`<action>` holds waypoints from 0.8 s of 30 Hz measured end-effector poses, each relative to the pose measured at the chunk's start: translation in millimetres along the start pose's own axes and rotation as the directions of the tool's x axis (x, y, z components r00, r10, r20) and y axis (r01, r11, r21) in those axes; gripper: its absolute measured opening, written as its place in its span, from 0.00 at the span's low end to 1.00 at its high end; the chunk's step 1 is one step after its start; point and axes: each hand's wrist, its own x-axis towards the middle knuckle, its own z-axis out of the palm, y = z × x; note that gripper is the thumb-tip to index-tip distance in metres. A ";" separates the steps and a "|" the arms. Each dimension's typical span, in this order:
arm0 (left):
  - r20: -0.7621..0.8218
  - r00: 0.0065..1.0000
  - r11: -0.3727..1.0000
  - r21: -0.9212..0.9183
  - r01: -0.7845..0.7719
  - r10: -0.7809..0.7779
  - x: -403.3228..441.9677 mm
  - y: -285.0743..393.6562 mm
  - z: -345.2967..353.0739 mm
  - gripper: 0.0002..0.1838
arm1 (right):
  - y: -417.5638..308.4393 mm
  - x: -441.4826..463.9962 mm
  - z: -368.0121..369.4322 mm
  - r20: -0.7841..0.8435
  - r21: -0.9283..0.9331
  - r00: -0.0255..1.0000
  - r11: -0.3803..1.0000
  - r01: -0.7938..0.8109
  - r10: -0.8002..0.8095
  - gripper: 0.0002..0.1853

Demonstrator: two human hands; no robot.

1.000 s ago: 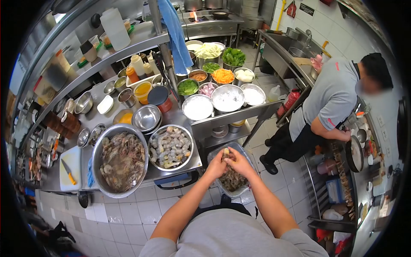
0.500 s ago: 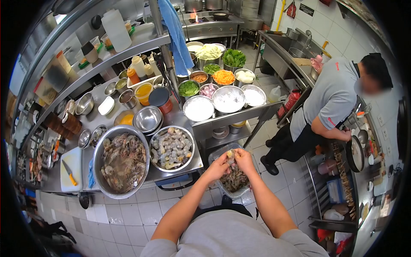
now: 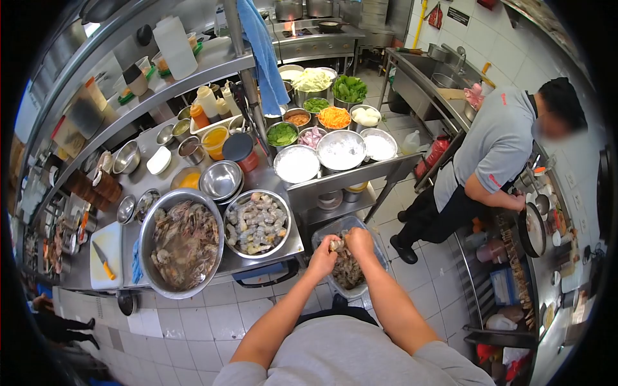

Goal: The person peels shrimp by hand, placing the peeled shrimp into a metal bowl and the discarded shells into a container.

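Observation:
Over a clear plastic tub (image 3: 385, 260) of unpeeled shrimp, my two hands work close together. A shrimp (image 3: 336, 245) is pinched in my left hand (image 3: 324, 260). My right hand (image 3: 359, 242) is closed at the shrimp's other side, its fingertips partly hidden behind the hand. To the left, on the steel counter, a metal bowl (image 3: 289, 237) holds peeled grey shrimp (image 3: 256, 222). Beside it a larger metal basin (image 3: 145, 254) contains shrimp heads and shells (image 3: 187, 241) in murky liquid.
A cutting board (image 3: 108, 235) with an orange-handled knife (image 3: 104, 260) lies at the counter's left. Pans of white powder (image 3: 297, 162) and bowls of cut vegetables stand ahead. At right, a co-worker (image 3: 492, 138) holds a frying pan (image 3: 533, 230). Tiled floor (image 3: 425, 289) surrounds the tub.
My hands have drawn slightly apart and turned around the shrimp. My right hand is now more closed, and the left has shifted a little left and lower.

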 end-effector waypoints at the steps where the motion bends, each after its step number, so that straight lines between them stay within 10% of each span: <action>1: 0.001 1.000 1.000 0.001 0.001 -0.001 -1.3 3.4 0.5 0.23 | 12.1 2.1 7.7 0.042 -0.012 0.998 0.999 -0.050 0.051 0.09; 9: 0.089 0.961 0.788 -0.556 0.265 -0.261 -2.0 33.7 -15.3 0.20 | 38.8 -2.7 3.8 0.143 0.099 0.990 0.995 0.007 -0.021 0.14; 14: 0.106 0.936 0.653 -0.690 0.312 -0.334 -0.8 38.6 -13.1 0.21 | -7.9 -24.9 -46.4 0.284 0.667 0.926 0.745 -0.004 -0.250 0.26; 19: 0.247 0.907 0.553 -0.728 0.406 -0.340 7.2 26.7 -9.8 0.19 | -18.5 -30.9 -56.7 0.161 0.264 0.889 0.887 0.379 -0.428 0.28; 24: 0.125 0.915 0.796 -0.457 0.396 -0.383 7.3 26.4 -15.1 0.11 | -24.5 -34.8 -60.3 0.140 0.192 0.846 0.852 0.487 -0.515 0.26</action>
